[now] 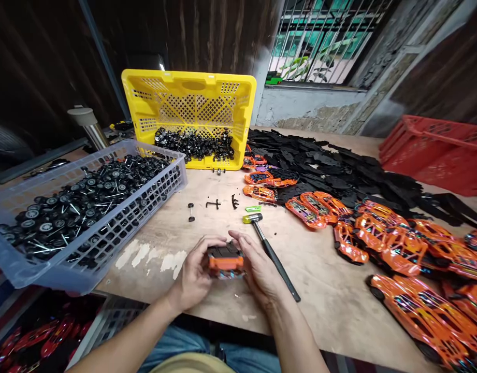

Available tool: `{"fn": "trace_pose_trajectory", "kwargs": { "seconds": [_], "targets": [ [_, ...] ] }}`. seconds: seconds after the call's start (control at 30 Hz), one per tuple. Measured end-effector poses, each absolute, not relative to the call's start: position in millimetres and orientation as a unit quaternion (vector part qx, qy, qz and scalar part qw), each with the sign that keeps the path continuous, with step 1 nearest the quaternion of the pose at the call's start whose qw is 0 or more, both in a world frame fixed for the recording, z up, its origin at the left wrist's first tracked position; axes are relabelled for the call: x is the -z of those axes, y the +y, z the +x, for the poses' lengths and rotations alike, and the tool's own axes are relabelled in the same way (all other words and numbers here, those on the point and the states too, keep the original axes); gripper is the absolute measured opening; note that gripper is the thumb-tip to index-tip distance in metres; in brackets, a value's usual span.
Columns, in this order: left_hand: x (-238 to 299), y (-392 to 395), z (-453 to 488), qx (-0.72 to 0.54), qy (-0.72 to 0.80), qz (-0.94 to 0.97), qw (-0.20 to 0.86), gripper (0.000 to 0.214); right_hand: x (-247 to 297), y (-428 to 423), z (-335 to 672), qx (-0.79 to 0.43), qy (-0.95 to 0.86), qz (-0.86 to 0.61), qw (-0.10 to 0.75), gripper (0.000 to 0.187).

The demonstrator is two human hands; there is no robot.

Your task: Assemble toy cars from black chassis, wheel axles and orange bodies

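Toy car [226, 263], orange shell with black panel [223, 251] on top side, at lower center of frame. Orange end faces bottom of frame; bluish, glossy glints along lower edge. Clasped from both left and right, flanks mostly covered. Roughly level; finer details blurred, too small to tell.

Location type: small workshop. Indicators: a worn wooden tabletop [323, 285] carrying a hammer [276, 260], many orange toy cars [405, 251] and a heap of black parts [323, 166]; a clear crate [83, 282] and a yellow basket [193, 77], both containing loose wheels [114, 181]; a barred window [319, 46] above a patchy, unfinished wall [292, 111].
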State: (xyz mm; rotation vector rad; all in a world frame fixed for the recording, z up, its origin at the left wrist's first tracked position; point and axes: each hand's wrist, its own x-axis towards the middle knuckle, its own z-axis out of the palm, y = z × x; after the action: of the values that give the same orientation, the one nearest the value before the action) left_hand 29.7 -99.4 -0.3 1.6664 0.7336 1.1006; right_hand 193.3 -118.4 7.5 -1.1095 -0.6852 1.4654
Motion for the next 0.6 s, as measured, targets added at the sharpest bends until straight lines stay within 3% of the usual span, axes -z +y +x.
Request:
{"fn": "trace_pose_trajectory", "kwargs": {
  "seconds": [0.2,0.37,0.47,0.6],
  "targets": [
    [-1,-88,31,-0.46,0.296,0.589,0.595,0.021,-9,-112,187,-0.69,-0.262,-0.445,0.508,0.038],
    [29,-86,22,-0.484,0.392,0.571,0.534,0.038,-11,-108,181,-0.671,-0.183,-0.43,0.575,0.028],
    [31,-88,9,-0.449,0.429,0.463,0.632,0.047,-10,-109,182,-0.663,-0.174,-0.445,0.577,0.034],
    [1,-86,-17,-0.363,0.44,0.327,0.753,0.036,-7,-109,185,-0.671,-0.172,-0.452,0.562,0.037]
  ]
}}
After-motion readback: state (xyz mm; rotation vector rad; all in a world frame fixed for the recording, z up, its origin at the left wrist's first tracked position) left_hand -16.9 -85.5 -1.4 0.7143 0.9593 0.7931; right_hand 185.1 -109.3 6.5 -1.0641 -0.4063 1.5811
